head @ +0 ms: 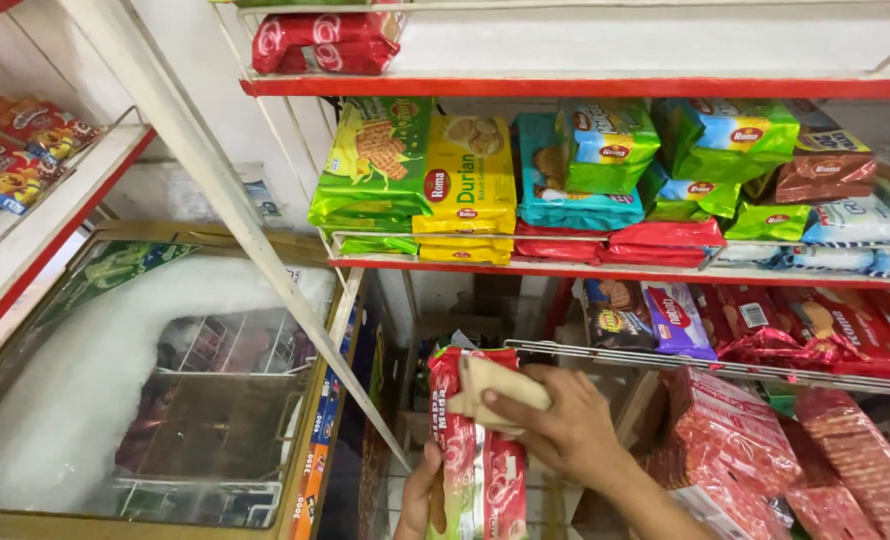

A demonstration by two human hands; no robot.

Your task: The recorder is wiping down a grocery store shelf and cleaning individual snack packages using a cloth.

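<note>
A chest freezer (25, 520) with a glass lid is filling the near left, thick white frost lying inside it beside wire baskets. White shelves with red edges (585, 88) are running across the far right, and another shelf (55, 200) is slanting along the far left with red snack packs on it. On the middle right shelf, green packs (370, 165), a yellow pack (470, 180), a teal pack (565, 190) and red packs (615, 242) are lying stacked and leaning on one another. Below them, dark and purple packs (655, 318) are standing in a row, and stacks of red packs (735, 440) are piling up at the near right. A white bar (235, 215) is slanting down from the top left toward the hands. Near the bottom centre, a tall red-and-green biscuit pack (480, 470) is standing upright. The left hand (420, 500) is closing around its lower part, fingers wrapped on the wrapper. The right hand (565, 425) is pressing a folded beige cloth (495, 390) against the pack's upper right side, fingers curled shut over the cloth.
</note>
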